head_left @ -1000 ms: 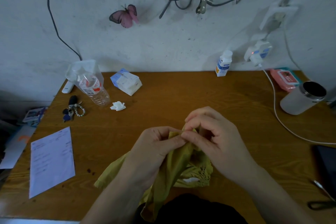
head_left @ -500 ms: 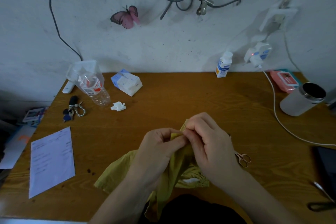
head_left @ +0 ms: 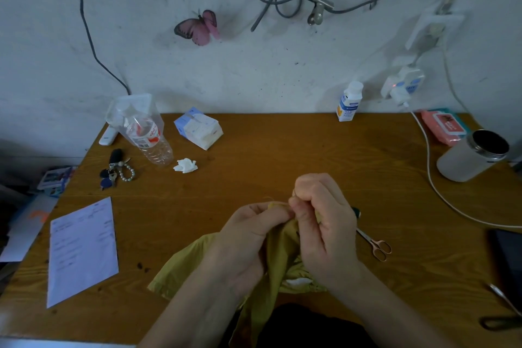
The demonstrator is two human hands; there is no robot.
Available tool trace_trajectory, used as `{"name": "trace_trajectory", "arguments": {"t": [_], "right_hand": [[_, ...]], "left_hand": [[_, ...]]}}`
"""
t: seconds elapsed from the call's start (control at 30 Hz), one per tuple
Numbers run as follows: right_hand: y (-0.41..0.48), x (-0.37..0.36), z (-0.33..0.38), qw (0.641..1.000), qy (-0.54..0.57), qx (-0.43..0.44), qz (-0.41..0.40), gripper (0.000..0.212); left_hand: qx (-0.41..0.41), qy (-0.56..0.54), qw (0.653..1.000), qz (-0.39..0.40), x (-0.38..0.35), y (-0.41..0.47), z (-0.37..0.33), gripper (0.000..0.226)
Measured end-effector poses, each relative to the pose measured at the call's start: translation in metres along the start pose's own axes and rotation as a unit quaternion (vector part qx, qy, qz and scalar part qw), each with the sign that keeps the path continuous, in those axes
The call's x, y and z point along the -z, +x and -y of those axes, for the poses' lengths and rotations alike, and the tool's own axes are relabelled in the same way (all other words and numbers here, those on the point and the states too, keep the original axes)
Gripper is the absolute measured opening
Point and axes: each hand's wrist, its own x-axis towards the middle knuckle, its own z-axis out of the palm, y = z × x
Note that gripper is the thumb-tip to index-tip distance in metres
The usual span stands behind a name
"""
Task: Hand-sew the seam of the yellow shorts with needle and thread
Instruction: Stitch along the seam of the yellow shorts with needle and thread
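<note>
Two hands meet over the near middle of the surface (head_left: pixel 282 150), both working on the yellow shorts (head_left: pixel 180 271). The left hand (head_left: pixel 248 237) has its fingers curled and pinches a raised fold of the fabric between thumb and forefinger. The right hand (head_left: pixel 324 223) is also curled, with its thumb and forefinger tips pressed together at the top of that same fold, touching the left fingertips. A sliver of yellow cloth shows inside its grip. A thin thread (head_left: pixel 278 202) runs along the fold's top edge. The needle is too small to make out. The rest of the shorts hangs bunched beneath the wrists, spreading left on the wood and dropping over the near edge.

Small scissors (head_left: pixel 374 244) lie just right of the right hand. A sheet of paper (head_left: pixel 82 248) lies at the left, with keys (head_left: pixel 113 172) behind it. Further back lie a plastic bottle (head_left: pixel 147 135), a tissue pack (head_left: pixel 199 130) and a crumpled tissue (head_left: pixel 185 165). By the wall stands a small white bottle (head_left: pixel 348 102). At the right are a pink wipes pack (head_left: pixel 443 126), a tumbler (head_left: pixel 471 155) and a white cable (head_left: pixel 429 172).
</note>
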Motion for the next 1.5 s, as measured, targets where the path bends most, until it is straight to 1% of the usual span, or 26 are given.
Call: {"name": "trace_trajectory", "arguments": {"t": [0.07,0.1,0.17,0.23,0.3,0.37,0.43,0.53,0.6,0.7,0.73,0.8,0.83,0.9,0.93,0.97,1.0,1.07,1.1,1.13,1.17,1.23,1.33,1.4,1.5], "right_hand": [[0.000,-0.003,0.001,0.999,0.010,-0.002,-0.032,0.014],[0.000,-0.004,0.001,0.999,0.015,-0.010,-0.043,0.013],[0.001,-0.004,0.001,0.998,0.021,-0.037,-0.045,0.012],[0.002,-0.003,0.000,0.997,0.016,-0.070,-0.013,0.013],[0.004,-0.002,0.000,0.995,0.008,-0.091,0.036,0.013],[0.005,-0.002,-0.001,0.996,-0.025,-0.068,0.046,0.016],[0.006,-0.002,-0.001,0.997,-0.064,-0.030,0.021,0.020],[0.005,-0.005,-0.002,0.997,-0.070,-0.001,-0.022,0.016],[0.004,-0.006,-0.003,0.997,-0.067,0.012,-0.036,0.014],[0.005,-0.008,-0.003,0.996,-0.076,0.041,-0.028,0.013],[0.006,-0.010,-0.002,0.996,-0.074,0.035,-0.022,0.012],[0.011,-0.010,0.003,0.999,-0.049,-0.017,-0.016,0.013],[0.014,-0.009,0.005,0.998,-0.025,-0.058,-0.017,0.015],[0.019,-0.004,0.009,0.990,0.032,-0.136,-0.027,0.016],[0.022,0.001,0.011,0.980,0.082,-0.177,-0.030,0.016],[0.026,0.007,0.012,0.960,0.159,-0.231,-0.029,0.018],[0.029,0.013,0.013,0.921,0.254,-0.293,-0.027,0.019],[0.033,0.024,0.010,0.804,0.431,-0.409,-0.032,0.016],[0.033,0.028,0.008,0.762,0.471,-0.442,-0.040,0.013],[0.032,0.032,0.005,0.741,0.487,-0.460,-0.048,0.011],[0.031,0.036,0.003,0.730,0.494,-0.468,-0.057,0.011],[0.028,0.043,-0.002,0.723,0.497,-0.474,-0.079,0.010],[0.023,0.055,-0.011,0.714,0.495,-0.480,-0.119,0.011],[0.019,0.061,-0.018,0.705,0.495,-0.485,-0.148,0.011],[0.015,0.069,-0.027,0.695,0.478,-0.504,-0.183,0.011]], "left_hand": [[-0.001,-0.035,0.999,0.015,-0.003,0.000,0.000,0.015],[-0.005,-0.048,0.999,0.015,-0.004,0.000,0.000,0.020],[-0.026,-0.048,0.999,-0.004,-0.003,0.001,0.000,0.024],[-0.061,-0.009,0.997,-0.040,0.000,0.002,-0.002,0.017],[-0.087,0.037,0.993,-0.072,0.004,0.005,-0.001,0.016],[-0.093,0.067,0.990,-0.088,0.003,0.006,0.000,0.018],[-0.070,0.045,0.993,-0.079,0.001,0.006,0.001,0.017],[-0.013,-0.032,0.998,-0.052,-0.003,0.006,0.000,0.013],[0.012,-0.058,0.996,-0.061,-0.004,0.008,0.001,0.011],[0.043,-0.097,0.991,-0.088,-0.004,0.007,0.003,0.009],[0.032,-0.098,0.991,-0.079,-0.003,0.006,0.003,0.009],[-0.020,-0.061,0.997,-0.052,0.001,0.006,0.003,0.013],[-0.048,-0.032,0.997,-0.055,0.003,0.005,0.002,0.013],[-0.090,0.039,0.991,-0.090,0.009,0.003,0.001,0.016],[-0.108,0.072,0.985,-0.112,0.013,0.002,-0.001,0.017],[-0.126,0.102,0.978,-0.131,0.016,0.001,-0.002,0.016],[-0.140,0.124,0.972,-0.145,0.019,-0.001,-0.005,0.014],[-0.161,0.157,0.960,-0.166,0.023,-0.006,-0.008,0.014],[-0.169,0.168,0.955,-0.176,0.025,-0.009,-0.010,0.015],[-0.177,0.179,0.950,-0.184,0.025,-0.010,-0.012,0.015],[-0.187,0.189,0.945,-0.190,0.026,-0.012,-0.013,0.017],[-0.204,0.208,0.936,-0.196,0.029,-0.014,-0.015,0.023],[-0.217,0.216,0.929,-0.206,0.032,-0.015,-0.019,0.020],[-0.218,0.206,0.930,-0.213,0.035,-0.015,-0.020,0.019],[-0.216,0.181,0.936,-0.213,0.038,-0.013,-0.023,0.023]]}}
